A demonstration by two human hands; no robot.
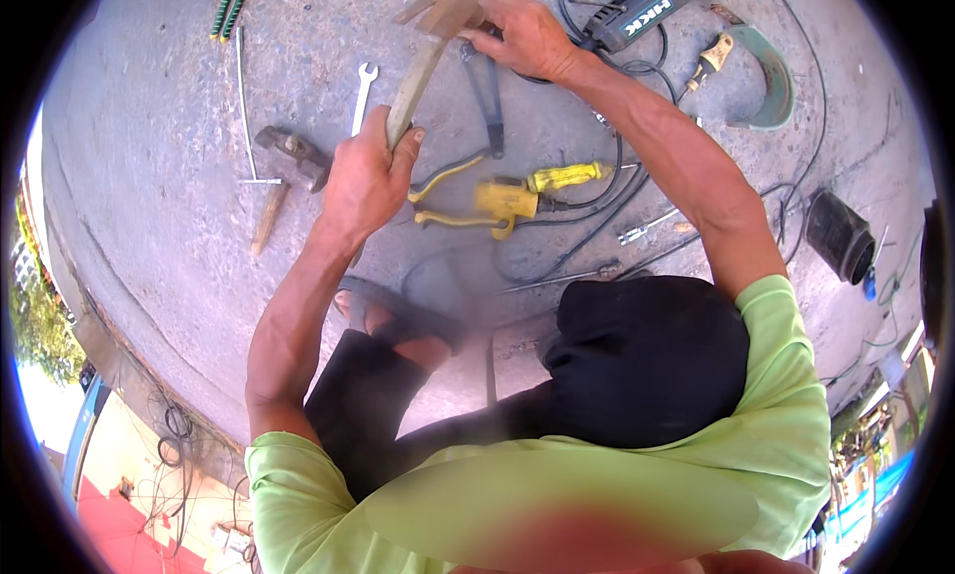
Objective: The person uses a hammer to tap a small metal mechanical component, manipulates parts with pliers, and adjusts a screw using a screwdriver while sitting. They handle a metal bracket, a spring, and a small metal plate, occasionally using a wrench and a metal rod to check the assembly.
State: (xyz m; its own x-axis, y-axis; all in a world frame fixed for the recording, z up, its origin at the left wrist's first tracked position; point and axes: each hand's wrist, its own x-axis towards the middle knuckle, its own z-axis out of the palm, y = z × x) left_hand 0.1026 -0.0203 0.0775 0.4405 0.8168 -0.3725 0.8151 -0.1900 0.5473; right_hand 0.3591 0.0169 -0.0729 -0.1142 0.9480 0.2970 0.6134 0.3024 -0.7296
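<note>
My left hand (373, 171) is closed round the pale handle of a claw hammer (413, 87), held up off the ground with its head away from me. At the right end of the hammer's head is my right hand (522, 32), its fingers bent and pressed in on the head. Part of that grip is hidden behind the head and fingers. Under the hammer lie an open-ended wrench (367, 85) and large pliers with yellow grips (453, 174). Left of my left hand rests a short heavy hammer (293, 156) with a wooden handle.
A yellow connector (507, 200) lies beside a yellow screwdriver (567, 178), among black cables. Beyond my right arm are a dark power tool (647, 12), a wooden-handled tool (712, 59) and a curved green band (774, 82). A black cup (839, 238) lies tipped at right; a T-shaped rod (246, 111) lies left.
</note>
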